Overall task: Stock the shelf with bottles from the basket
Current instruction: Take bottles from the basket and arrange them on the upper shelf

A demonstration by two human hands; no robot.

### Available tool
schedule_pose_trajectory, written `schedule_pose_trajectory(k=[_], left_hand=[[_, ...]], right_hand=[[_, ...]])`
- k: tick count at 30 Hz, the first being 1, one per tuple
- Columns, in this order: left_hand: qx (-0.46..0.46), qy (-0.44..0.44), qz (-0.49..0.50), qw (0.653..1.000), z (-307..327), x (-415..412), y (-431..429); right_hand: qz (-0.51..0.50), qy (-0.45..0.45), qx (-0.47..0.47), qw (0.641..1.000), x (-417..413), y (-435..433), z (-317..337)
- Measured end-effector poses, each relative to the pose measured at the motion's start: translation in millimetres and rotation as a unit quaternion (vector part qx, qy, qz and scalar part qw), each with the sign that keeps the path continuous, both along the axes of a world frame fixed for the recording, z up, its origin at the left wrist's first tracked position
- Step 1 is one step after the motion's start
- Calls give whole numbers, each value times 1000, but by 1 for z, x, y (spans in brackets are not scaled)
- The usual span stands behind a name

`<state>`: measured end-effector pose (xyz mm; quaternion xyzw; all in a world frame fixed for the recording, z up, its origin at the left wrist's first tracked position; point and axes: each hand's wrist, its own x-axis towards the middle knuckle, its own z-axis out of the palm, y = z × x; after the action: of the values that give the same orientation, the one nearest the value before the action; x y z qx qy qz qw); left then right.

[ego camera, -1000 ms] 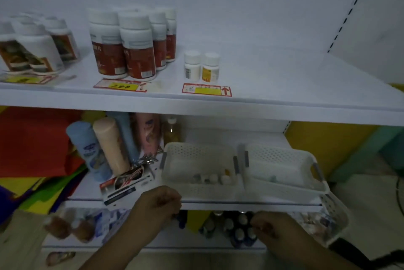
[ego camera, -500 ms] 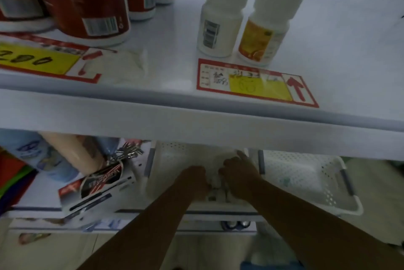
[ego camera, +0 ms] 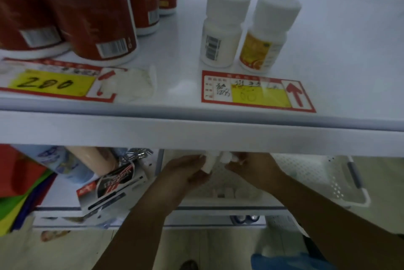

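Observation:
My left hand [ego camera: 185,171] is closed around a small white bottle [ego camera: 207,163] just above the white perforated basket [ego camera: 218,201] on the lower shelf. My right hand [ego camera: 251,167] pinches another small white bottle [ego camera: 225,157] right beside it; the upper shelf's front edge [ego camera: 196,134] hides its top. Several small bottles [ego camera: 231,193] lie in the basket below my hands. On the upper shelf stand two small white bottles, one plain [ego camera: 223,29] and one with an orange label [ego camera: 266,33], behind a red-and-yellow price tag [ego camera: 255,92].
Large red-labelled bottles [ego camera: 98,18] fill the upper shelf's left, behind a tag marked 280 [ego camera: 50,83]. A second white basket [ego camera: 317,173] sits right of the first. Tubes [ego camera: 87,160] and a boxed item [ego camera: 111,191] lie left of it.
Both hands have risen from inside the basket, each now holding a small white bottle close under the upper shelf's edge. The view has moved nearer to the upper shelf.

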<state>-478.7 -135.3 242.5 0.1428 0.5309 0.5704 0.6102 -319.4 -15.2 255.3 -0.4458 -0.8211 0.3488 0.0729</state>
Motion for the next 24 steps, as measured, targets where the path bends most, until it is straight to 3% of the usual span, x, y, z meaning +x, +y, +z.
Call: schedule_pose_trajectory(k=[1,3,5,7,12,17,24], left_hand=[[35,-83,15,996,7,2,-13],[74,-160,1,984,24,12,-36],[87,-155,-5,984,42,26,-50],[91,-143,-1,985,64,41,-63],[110,-120,29,986,112,84,-95],[149,-57,46,986,153,112,-118],[227,155,55,960,222,110,-111]], right_hand=[[-43,111,-65,991,5,-12,9],[-60,254,-211,942,19,-39,29],[-64,323,-348,877,32,-63,43],[-70,352,-407,840,45,-81,57],[-100,427,-414,797,73,-119,96],[-65,478,-386,787,97,-143,130],[-9,537,-305,786,102,-136,188]])
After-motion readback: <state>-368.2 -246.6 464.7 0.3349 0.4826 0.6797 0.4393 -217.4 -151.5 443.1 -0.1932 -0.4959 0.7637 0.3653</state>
